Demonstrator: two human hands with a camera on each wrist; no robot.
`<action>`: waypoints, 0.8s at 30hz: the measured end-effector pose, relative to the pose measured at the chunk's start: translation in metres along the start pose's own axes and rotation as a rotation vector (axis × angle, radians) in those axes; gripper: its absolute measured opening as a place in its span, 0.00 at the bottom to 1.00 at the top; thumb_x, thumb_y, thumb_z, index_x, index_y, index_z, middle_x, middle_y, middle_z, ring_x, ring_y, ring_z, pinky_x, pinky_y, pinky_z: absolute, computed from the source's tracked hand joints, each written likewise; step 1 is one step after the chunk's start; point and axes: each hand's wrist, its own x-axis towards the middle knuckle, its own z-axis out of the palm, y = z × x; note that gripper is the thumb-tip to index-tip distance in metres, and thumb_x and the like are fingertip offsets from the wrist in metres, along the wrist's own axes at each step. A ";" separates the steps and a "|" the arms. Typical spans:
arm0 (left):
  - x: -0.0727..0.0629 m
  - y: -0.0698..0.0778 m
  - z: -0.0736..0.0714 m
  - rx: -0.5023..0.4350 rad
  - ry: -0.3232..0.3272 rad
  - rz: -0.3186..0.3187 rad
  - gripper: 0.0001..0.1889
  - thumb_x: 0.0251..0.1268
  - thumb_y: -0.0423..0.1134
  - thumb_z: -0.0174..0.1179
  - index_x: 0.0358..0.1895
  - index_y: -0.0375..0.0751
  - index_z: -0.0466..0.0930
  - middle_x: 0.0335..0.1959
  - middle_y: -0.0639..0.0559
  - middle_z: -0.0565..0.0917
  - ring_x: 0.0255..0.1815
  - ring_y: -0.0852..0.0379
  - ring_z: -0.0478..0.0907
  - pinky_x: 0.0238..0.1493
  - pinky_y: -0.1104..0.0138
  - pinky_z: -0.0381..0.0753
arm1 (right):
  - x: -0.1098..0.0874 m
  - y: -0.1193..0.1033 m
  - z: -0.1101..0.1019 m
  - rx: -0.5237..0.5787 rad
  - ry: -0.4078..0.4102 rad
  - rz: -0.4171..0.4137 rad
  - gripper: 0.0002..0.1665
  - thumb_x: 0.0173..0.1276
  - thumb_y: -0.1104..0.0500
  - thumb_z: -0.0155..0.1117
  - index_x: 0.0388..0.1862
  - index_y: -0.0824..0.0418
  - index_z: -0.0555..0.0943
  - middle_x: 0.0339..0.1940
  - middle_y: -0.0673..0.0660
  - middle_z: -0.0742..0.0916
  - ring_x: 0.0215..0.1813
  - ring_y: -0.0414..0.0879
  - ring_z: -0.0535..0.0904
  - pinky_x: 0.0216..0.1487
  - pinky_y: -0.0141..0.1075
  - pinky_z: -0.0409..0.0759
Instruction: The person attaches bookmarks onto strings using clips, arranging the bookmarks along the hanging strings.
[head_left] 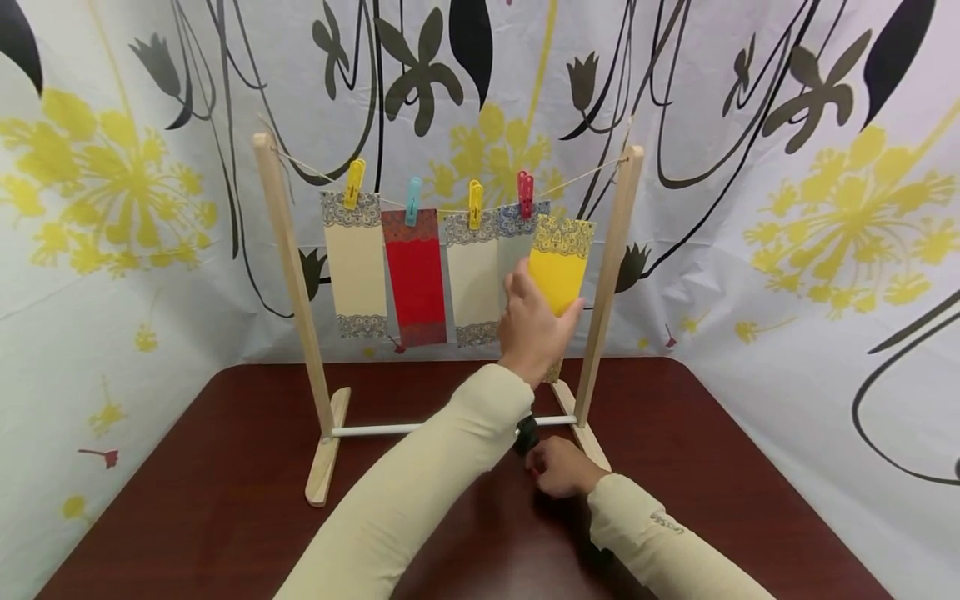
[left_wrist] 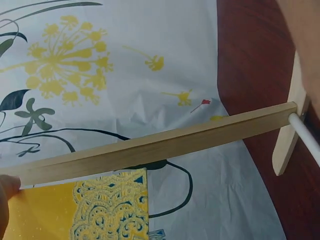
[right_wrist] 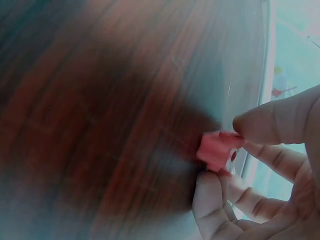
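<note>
My left hand [head_left: 536, 329] holds a yellow card [head_left: 558, 271] with patterned ends up beside the line at its right end. In the left wrist view, the thumb lies on the edge of the yellow card [left_wrist: 42, 212]. Low over the table, my right hand [head_left: 562, 468] pinches a red clothespin [right_wrist: 217, 150] between thumb and fingers. A cream card [head_left: 354, 267], a red card [head_left: 416, 279], another cream card [head_left: 472, 279] and a grey-blue card [head_left: 513, 246], partly hidden, hang from the string [head_left: 588, 173].
The wooden stand has a left post [head_left: 292, 283], a right post [head_left: 611, 283] and a white crossbar [head_left: 375, 430]. Yellow clothespins [head_left: 355, 183], a blue clothespin [head_left: 413, 200] and a red clothespin [head_left: 525, 193] grip the hanging cards. A dark red table [head_left: 187, 492] lies beneath, before a floral cloth [head_left: 750, 250].
</note>
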 end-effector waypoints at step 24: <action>0.026 0.004 0.015 0.023 0.044 0.093 0.47 0.49 0.41 0.76 0.68 0.40 0.52 0.54 0.39 0.65 0.47 0.48 0.75 0.40 0.61 0.81 | -0.022 -0.038 -0.155 0.108 0.024 -0.094 0.04 0.66 0.68 0.62 0.33 0.63 0.77 0.23 0.53 0.84 0.25 0.49 0.82 0.27 0.36 0.76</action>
